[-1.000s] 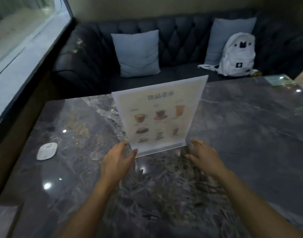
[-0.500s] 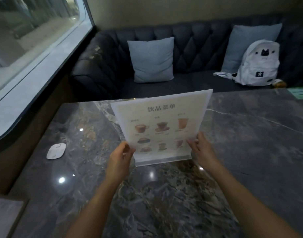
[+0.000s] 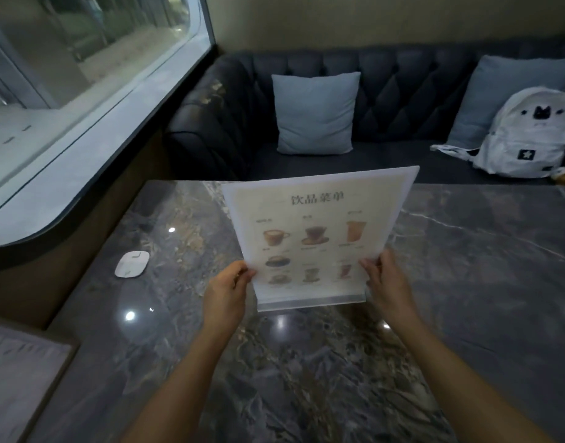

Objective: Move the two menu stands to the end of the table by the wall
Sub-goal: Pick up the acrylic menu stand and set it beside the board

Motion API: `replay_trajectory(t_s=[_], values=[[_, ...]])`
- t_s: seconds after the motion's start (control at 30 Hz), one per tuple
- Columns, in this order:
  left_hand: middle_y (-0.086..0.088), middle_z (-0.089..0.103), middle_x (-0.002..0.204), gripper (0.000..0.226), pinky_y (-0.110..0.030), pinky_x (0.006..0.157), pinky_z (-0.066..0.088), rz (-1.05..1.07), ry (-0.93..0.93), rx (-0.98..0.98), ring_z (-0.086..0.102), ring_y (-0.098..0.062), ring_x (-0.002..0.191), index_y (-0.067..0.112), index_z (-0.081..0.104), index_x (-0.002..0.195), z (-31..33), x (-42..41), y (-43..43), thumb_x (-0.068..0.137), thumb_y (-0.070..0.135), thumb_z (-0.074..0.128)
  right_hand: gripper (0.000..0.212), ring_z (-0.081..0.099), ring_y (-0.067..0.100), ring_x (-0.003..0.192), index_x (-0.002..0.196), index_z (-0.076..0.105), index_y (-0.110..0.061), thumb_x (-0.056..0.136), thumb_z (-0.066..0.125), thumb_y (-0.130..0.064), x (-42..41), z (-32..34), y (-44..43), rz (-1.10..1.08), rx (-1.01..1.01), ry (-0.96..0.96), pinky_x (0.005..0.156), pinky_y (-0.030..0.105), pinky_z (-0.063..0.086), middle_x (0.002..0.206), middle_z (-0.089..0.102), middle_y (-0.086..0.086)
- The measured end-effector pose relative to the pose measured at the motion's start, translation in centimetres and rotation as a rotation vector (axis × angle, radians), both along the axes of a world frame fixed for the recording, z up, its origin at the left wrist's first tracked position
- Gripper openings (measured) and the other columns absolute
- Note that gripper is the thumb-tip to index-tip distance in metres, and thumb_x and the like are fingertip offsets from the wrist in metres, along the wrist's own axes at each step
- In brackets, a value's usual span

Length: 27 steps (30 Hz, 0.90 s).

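One clear acrylic menu stand (image 3: 316,231) holds a cream drinks menu with pictures of cups. It sits upright near the middle of the dark marble table (image 3: 466,282). My left hand (image 3: 227,292) pinches its lower left edge. My right hand (image 3: 388,286) grips its lower right edge near the base. Whether the base touches the table I cannot tell. No second menu stand shows in this view.
A small white oval device (image 3: 131,264) lies on the table's left part near the window wall (image 3: 83,129). A dark tufted sofa (image 3: 402,91) runs behind the table with blue cushions (image 3: 314,113) and a white backpack (image 3: 527,135). A framed pad (image 3: 16,378) sits at the near left.
Both hands went from hovering beside the stand's base to closing on its two lower edges. My view has turned left and moved closer, and the stand now fills more of it.
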State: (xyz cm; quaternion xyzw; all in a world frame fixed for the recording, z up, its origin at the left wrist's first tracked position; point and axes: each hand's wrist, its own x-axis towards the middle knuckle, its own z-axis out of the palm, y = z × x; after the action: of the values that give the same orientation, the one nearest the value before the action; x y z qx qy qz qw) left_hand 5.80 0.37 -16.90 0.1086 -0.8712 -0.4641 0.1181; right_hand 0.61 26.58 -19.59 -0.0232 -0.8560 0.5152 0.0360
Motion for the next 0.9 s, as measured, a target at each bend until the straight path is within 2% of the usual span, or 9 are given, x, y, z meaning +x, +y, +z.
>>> replay_trajectory(t_s=[0.1, 0.23, 0.27, 0.33, 0.43, 0.57, 0.67, 0.77, 0.9], values=[[-0.004, 0.071, 0.086, 0.012, -0.051, 0.077, 0.052, 0.050, 0.015, 0.021, 0.064, -0.024, 0.080, 0.015, 0.066, 0.083, 0.8, 0.7, -1.5, 0.086, 0.009, 0.055, 0.009, 0.056, 0.021, 0.084, 0.088, 0.042, -0.019, 0.093, 0.047, -0.025, -0.1, 0.8, -2.1, 0.053, -0.043, -0.019, 0.066, 0.034, 0.050, 0.096, 0.057, 0.003], [-0.002, 0.070, 0.090, 0.014, -0.041, 0.078, 0.053, 0.127, -0.008, 0.023, 0.064, -0.020, 0.082, 0.017, 0.067, 0.088, 1.7, 1.8, -4.0, 0.087, 0.009, 0.055, 0.010, 0.051, 0.010, 0.075, 0.087, 0.042, -0.025, 0.093, 0.048, -0.020, 0.0, 1.6, -5.3, 0.094, -0.025, 0.084, 0.055, 0.008, 0.038, 0.093, 0.055, -0.001], [-0.002, 0.070, 0.091, 0.014, -0.036, 0.074, 0.052, 0.145, -0.014, -0.005, 0.063, -0.019, 0.082, 0.017, 0.067, 0.089, 1.8, 2.1, -4.8, 0.087, 0.010, 0.055, 0.007, 0.052, 0.011, 0.075, 0.089, 0.043, -0.023, 0.093, 0.048, -0.020, -0.1, 1.8, -6.3, 0.110, -0.042, 0.074, 0.059, 0.010, 0.040, 0.095, 0.057, 0.001], [0.002, 0.070, 0.091, 0.015, -0.024, 0.067, 0.047, 0.187, -0.016, -0.046, 0.063, -0.015, 0.080, 0.020, 0.066, 0.087, 2.0, 2.9, -6.5, 0.087, 0.011, 0.054, 0.002, 0.054, 0.019, 0.082, 0.093, 0.045, -0.019, 0.094, 0.047, -0.020, -0.3, 2.3, -8.4, 0.145, -0.075, 0.047, 0.069, 0.028, 0.044, 0.099, 0.057, 0.006], [0.009, 0.068, 0.087, 0.021, -0.016, 0.067, 0.047, 0.229, 0.010, -0.036, 0.062, 0.000, 0.077, 0.030, 0.065, 0.085, 2.6, 4.2, -9.1, 0.087, 0.011, 0.054, 0.005, 0.051, 0.018, 0.091, 0.099, 0.043, -0.022, 0.094, 0.046, -0.022, -0.6, 2.7, -11.7, 0.205, -0.081, 0.036, 0.076, 0.031, 0.041, 0.103, 0.053, 0.000], [0.006, 0.066, 0.076, 0.016, -0.042, 0.070, 0.053, 0.319, 0.018, -0.064, 0.062, -0.012, 0.072, 0.023, 0.065, 0.080, 3.2, 5.6, -12.8, 0.086, 0.012, 0.055, 0.012, 0.053, 0.021, 0.095, 0.103, 0.045, -0.018, 0.093, 0.046, -0.023, -1.0, 2.8, -16.2, 0.266, -0.046, 0.077, 0.078, 0.037, 0.047, 0.108, 0.055, 0.004], [-0.006, 0.066, 0.079, 0.020, -0.053, 0.072, 0.052, 0.395, 0.022, 0.089, 0.063, -0.026, 0.075, 0.021, 0.062, 0.075, 4.0, 6.0, -15.5, 0.087, 0.007, 0.054, 0.013, 0.052, 0.019, 0.091, 0.103, 0.047, -0.015, 0.093, 0.046, -0.023, -1.4, 3.0, -19.8, 0.302, -0.036, 0.097, 0.074, 0.034, 0.044, 0.104, 0.055, 0.003], [-0.008, 0.065, 0.080, 0.029, -0.055, 0.075, 0.051, 0.454, 0.037, 0.221, 0.062, -0.037, 0.081, 0.025, 0.061, 0.071, 5.0, 6.4, -17.8, 0.088, 0.003, 0.052, 0.011, 0.051, 0.019, 0.090, 0.103, 0.046, -0.019, 0.093, 0.046, -0.025, -1.9, 3.1, -23.4, 0.326, -0.030, 0.102, 0.073, 0.033, 0.041, 0.101, 0.053, 0.001], [0.001, 0.066, 0.081, 0.025, -0.048, 0.076, 0.052, 0.469, 0.053, 0.228, 0.062, -0.034, 0.084, 0.024, 0.062, 0.076, 5.8, 7.5, -20.7, 0.090, 0.006, 0.050, 0.008, 0.054, 0.023, 0.086, 0.097, 0.046, -0.019, 0.092, 0.047, -0.026, -3.3, 3.3, -27.8, 0.359, -0.029, 0.080, 0.072, 0.040, 0.046, 0.103, 0.059, 0.009]])
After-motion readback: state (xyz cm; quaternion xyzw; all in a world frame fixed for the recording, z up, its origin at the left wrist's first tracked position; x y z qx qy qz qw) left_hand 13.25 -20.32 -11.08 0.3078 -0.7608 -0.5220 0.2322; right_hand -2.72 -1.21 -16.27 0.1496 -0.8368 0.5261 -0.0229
